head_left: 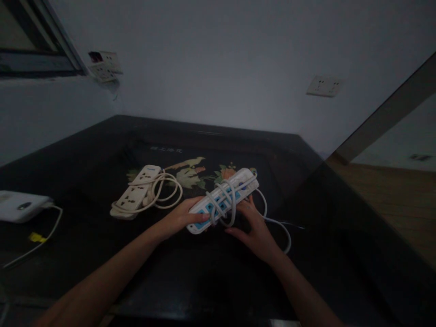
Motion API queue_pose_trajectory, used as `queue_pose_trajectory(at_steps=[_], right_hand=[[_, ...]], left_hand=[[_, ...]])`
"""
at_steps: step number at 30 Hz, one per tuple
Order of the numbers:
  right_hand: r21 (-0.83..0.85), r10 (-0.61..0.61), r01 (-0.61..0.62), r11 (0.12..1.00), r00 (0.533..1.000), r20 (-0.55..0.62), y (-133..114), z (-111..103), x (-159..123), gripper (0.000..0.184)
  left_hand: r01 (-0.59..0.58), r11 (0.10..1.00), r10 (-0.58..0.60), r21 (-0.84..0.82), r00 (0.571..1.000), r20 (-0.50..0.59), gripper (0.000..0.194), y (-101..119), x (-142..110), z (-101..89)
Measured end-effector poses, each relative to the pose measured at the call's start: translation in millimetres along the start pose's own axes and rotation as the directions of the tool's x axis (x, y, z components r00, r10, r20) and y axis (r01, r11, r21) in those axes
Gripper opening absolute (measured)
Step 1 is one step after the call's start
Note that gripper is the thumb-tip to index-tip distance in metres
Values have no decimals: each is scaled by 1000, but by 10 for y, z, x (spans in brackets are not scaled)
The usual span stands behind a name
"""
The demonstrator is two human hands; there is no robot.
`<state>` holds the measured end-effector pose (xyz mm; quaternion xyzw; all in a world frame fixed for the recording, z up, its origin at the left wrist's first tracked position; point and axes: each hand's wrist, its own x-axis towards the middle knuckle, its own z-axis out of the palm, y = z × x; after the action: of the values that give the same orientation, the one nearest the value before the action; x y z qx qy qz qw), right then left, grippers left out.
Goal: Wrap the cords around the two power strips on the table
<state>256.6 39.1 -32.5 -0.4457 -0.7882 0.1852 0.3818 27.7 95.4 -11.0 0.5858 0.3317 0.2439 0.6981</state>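
A white power strip [242, 177] with blue socket faces is held tilted above the dark tabletop, its right end higher. Its grey-white cord [233, 206] wraps around the middle in several loops. My left hand [185, 216] grips the lower left end, thumb on top and fingers mostly hidden underneath. Beside the strip's right half, my right hand [251, 223] has its thumb apart from the fingers; some fingertips are hidden behind the strip. A loose stretch of cord [288, 236] curves past my right hand onto the table.
Left of my hands lies a cream power strip [138, 188] with a loosely coiled cord [177, 186]. A white device [23, 206] with a cable stands at the far left of the dark table [190, 290]. Wall sockets [324, 86] are behind the table.
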Motion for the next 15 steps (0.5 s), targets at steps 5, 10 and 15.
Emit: queue_pose_trajectory(at_steps=[5, 10, 15], right_hand=[[64, 96, -92, 994, 993, -66, -32, 93, -5, 19], [161, 264, -230, 960, 935, -237, -74, 0, -7, 21], [118, 312, -305, 945, 728, -611, -30, -290, 5, 19]], left_hand=[[18, 999, -16, 48, 999, -34, 48, -11, 27, 7], [29, 990, -20, 140, 998, -60, 45, -48, 66, -111], [54, 970, -100, 235, 977, 186, 41, -28, 6, -167]])
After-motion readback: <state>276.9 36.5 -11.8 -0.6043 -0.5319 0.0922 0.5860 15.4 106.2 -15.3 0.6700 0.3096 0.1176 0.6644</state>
